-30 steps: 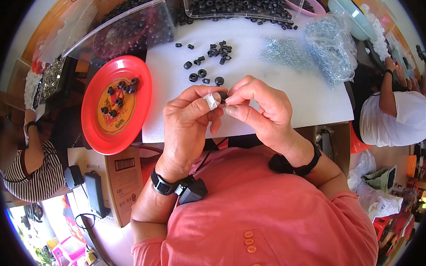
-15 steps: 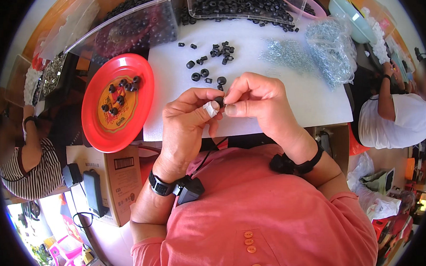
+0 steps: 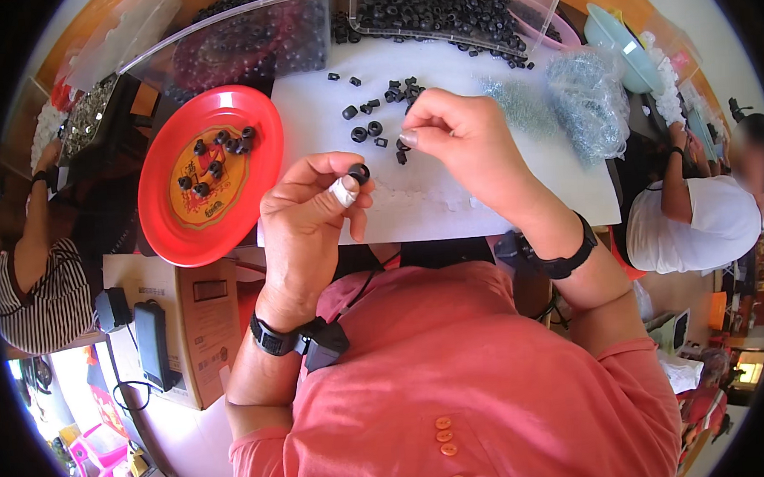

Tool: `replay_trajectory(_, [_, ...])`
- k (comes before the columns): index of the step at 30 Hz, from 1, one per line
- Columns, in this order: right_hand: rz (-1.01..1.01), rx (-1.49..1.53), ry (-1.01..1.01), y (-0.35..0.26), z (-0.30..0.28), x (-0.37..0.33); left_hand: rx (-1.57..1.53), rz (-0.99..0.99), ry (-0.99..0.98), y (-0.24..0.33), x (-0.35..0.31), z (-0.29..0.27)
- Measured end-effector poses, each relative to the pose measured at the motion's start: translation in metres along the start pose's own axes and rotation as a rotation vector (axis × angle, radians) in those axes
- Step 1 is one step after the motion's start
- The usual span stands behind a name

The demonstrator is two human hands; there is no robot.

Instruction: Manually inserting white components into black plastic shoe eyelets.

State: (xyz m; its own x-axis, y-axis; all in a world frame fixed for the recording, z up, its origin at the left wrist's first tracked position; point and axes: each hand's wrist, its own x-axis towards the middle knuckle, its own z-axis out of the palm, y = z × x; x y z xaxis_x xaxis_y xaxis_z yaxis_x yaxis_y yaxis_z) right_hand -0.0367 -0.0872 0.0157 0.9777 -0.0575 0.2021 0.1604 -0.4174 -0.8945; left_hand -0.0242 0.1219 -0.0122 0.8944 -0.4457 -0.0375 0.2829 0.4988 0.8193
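My left hand (image 3: pixel 308 203), its thumb wrapped in white tape, pinches a round black hollow plastic piece (image 3: pixel 359 174) like a cord lock body. Thumb and forefinger of my right hand (image 3: pixel 459 141) are pressed together over the white work sheet (image 3: pixel 508 207), beside the loose black parts. Whatever they hold, if anything, is too small to make out. Round black pieces (image 3: pixel 359 134) and smaller black pieces (image 3: pixel 401 157) lie loose on the sheet. Several black pieces (image 3: pixel 215 169) rest on a red plate (image 3: pixel 263 150) at the left.
Clear plastic bins (image 3: pixel 297 55) of black parts stand at the back. A pile of small silvery spring-like pieces (image 3: pixel 517 105) lies by a clear bag (image 3: pixel 585 102) of more. Pink (image 3: pixel 560 26) and pale green (image 3: pixel 621 45) basins stand behind. Co-workers (image 3: pixel 696 216) sit at both sides.
My hands have come apart. The left moved slightly left with the black piece; the right moved up and away to the loose parts. The whole view shifted slightly.
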Motion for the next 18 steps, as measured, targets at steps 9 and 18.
replay_trajectory(9, [-0.421,-0.925,-0.133,0.008,0.019,0.023,-0.046,-0.027,0.001,-0.002,0.0,-0.003])
replay_trajectory(18, [-0.494,-1.045,-0.063,-0.007,-0.036,-0.009,-0.018,-0.022,-0.043,-0.002,-0.001,-0.01])
